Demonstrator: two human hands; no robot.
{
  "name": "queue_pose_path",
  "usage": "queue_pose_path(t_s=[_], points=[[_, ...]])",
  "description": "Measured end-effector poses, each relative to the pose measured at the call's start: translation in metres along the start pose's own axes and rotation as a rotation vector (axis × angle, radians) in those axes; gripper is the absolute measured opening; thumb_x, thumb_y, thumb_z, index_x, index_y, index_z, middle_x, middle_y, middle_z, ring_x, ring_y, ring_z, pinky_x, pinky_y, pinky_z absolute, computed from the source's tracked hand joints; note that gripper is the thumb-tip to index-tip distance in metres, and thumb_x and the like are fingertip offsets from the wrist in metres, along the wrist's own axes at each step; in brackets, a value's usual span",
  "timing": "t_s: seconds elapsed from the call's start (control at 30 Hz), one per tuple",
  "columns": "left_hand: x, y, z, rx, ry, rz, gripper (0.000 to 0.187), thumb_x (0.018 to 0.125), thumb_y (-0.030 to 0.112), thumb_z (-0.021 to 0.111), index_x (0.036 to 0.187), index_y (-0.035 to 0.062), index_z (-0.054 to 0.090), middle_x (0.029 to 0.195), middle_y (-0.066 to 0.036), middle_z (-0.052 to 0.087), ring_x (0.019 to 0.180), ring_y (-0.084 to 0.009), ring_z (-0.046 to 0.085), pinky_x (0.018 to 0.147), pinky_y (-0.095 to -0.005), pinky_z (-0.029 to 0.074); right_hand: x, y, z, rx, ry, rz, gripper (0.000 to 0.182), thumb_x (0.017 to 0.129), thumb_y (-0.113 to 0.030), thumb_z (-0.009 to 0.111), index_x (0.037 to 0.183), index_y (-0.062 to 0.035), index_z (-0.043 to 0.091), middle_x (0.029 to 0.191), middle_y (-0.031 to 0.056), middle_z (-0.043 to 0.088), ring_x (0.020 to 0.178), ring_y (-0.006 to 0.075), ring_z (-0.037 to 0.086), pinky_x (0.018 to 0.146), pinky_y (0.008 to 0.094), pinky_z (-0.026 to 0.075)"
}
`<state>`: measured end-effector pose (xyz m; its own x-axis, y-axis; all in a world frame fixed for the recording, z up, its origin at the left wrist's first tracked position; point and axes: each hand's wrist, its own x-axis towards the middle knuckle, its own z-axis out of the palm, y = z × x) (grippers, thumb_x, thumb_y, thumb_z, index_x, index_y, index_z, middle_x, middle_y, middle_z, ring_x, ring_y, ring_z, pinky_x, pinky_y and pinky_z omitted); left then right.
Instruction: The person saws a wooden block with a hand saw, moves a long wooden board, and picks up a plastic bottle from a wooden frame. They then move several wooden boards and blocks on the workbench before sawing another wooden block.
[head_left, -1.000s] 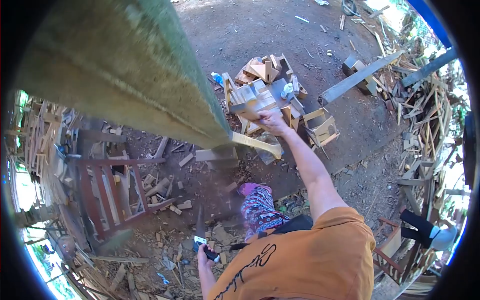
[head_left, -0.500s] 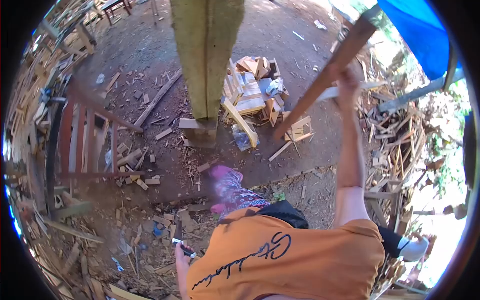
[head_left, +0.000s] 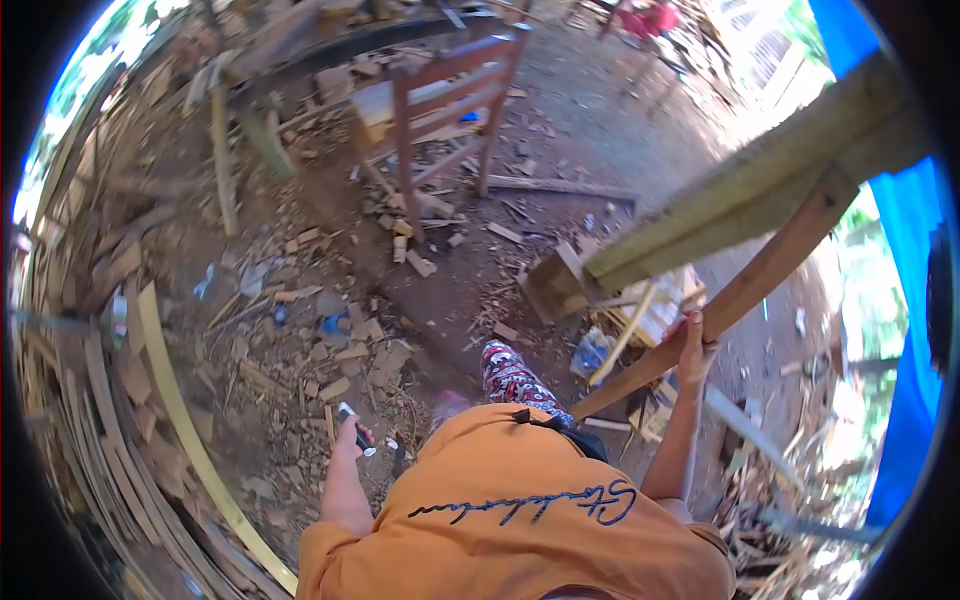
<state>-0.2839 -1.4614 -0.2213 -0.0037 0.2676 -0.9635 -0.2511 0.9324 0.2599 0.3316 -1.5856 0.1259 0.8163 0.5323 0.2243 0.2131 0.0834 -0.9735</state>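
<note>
My right hand [head_left: 692,352] is closed around a long brown wooden board [head_left: 765,283]. The board slants from beside my waist up to the right and overlaps the thick wooden post [head_left: 700,235] near its top. Low on the left, my left hand [head_left: 347,440] is closed around a small tool with a black and white handle [head_left: 366,440]; I cannot tell its kind. Wood offcuts lie on the ground beyond that hand.
A brown slatted wooden chair [head_left: 455,105] stands ahead. Behind the board sits a pile of cut wood [head_left: 650,315] with a clear plastic bag [head_left: 592,352]. Long planks [head_left: 120,450] lie at left. A blue tarp [head_left: 910,300] hangs at right.
My view has swung left, so the post and pile now appear further right and the chair nearer the middle. The board has come down closer to my body, still in my right hand.
</note>
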Motion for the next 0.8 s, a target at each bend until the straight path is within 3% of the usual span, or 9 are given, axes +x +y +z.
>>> queue_pose_path(t_s=[0.33, 0.4, 0.47, 0.67, 0.8], points=[[0.025, -0.112, -0.063, -0.224, 0.080, -0.095, 0.029, 0.088, 0.032, 0.056, 0.073, 0.0090, 0.048, 0.056, -0.011, 0.049, 0.044, -0.0265, 0.053, 0.041, -0.0418, 0.045, 0.037, 0.008, 0.221, 0.015, -0.515, 0.036, 0.019, 0.091, -0.021, 0.066, 0.086, -0.0030, 0.063, 0.065, 0.0035, 0.060, 0.055, 0.0121, 0.057, 0.050, 0.0261, 0.046], [0.006, -0.121, -0.065, -0.179, -0.038, 0.037, 0.027, 0.088, 0.032, 0.055, 0.073, 0.0103, 0.047, 0.056, -0.010, 0.049, 0.044, -0.0278, 0.053, 0.040, -0.0430, 0.043, 0.046, 0.016, 0.270, 0.068, -0.574, 0.050, 0.019, 0.092, -0.020, 0.064, 0.084, -0.0029, 0.063, 0.065, 0.0029, 0.060, 0.055, 0.0114, 0.058, 0.051, 0.0256, 0.045], [0.021, -0.151, -0.073, -0.271, 0.087, -0.090, 0.026, 0.086, 0.031, 0.057, 0.075, 0.0108, 0.047, 0.055, -0.009, 0.047, 0.045, -0.0279, 0.051, 0.042, -0.0438, 0.042, 0.050, 0.018, 0.318, 0.044, -0.683, 0.035, 0.018, 0.092, -0.019, 0.064, 0.085, -0.0026, 0.063, 0.065, 0.0025, 0.060, 0.055, 0.0112, 0.057, 0.052, 0.0257, 0.046], [0.065, -0.073, -0.058, -0.504, 0.213, -0.094, 0.025, 0.085, 0.031, 0.058, 0.076, 0.0107, 0.047, 0.056, -0.008, 0.047, 0.046, -0.0274, 0.051, 0.044, -0.0436, 0.043, 0.080, 0.056, 0.495, 0.093, -0.905, 0.031, 0.015, 0.093, -0.014, 0.061, 0.086, -0.0017, 0.063, 0.067, 0.0025, 0.062, 0.060, 0.0103, 0.058, 0.056, 0.0260, 0.046], [0.040, -0.024, -0.045, -0.653, 0.341, -0.163, 0.025, 0.085, 0.031, 0.058, 0.076, 0.0106, 0.047, 0.057, -0.008, 0.046, 0.047, -0.0269, 0.050, 0.045, -0.0435, 0.044, 0.101, 0.052, 0.598, 0.072, -1.021, 0.081, 0.015, 0.093, -0.014, 0.060, 0.088, -0.0006, 0.063, 0.069, 0.0018, 0.062, 0.062, 0.0098, 0.058, 0.059, 0.0259, 0.046]])
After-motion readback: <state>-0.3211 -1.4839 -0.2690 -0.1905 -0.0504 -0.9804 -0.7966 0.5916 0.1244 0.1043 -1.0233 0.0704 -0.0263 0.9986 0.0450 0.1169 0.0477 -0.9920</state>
